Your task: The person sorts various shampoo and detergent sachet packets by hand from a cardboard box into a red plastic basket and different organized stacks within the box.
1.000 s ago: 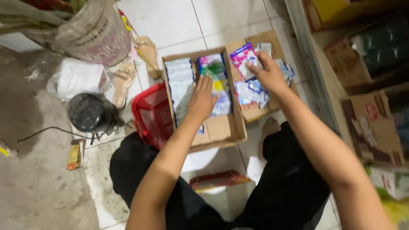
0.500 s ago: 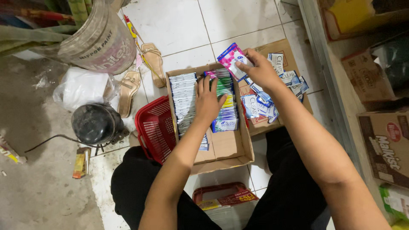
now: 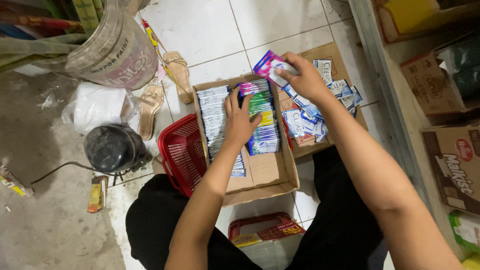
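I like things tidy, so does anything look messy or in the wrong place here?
Yes. The blue and white sachets on the flattened cardboard lie in a loose, overlapping heap under the right hand, while those in the open box by the left hand stand in neat rows. Two sandals lie apart, pointing different ways.

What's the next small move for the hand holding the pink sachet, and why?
Probably bring the right hand with its pink sachet left and down to the pink-topped row in the open cardboard box. The left hand lies flat on the filed packets beside that row, and the sachet's colour seems to match it.
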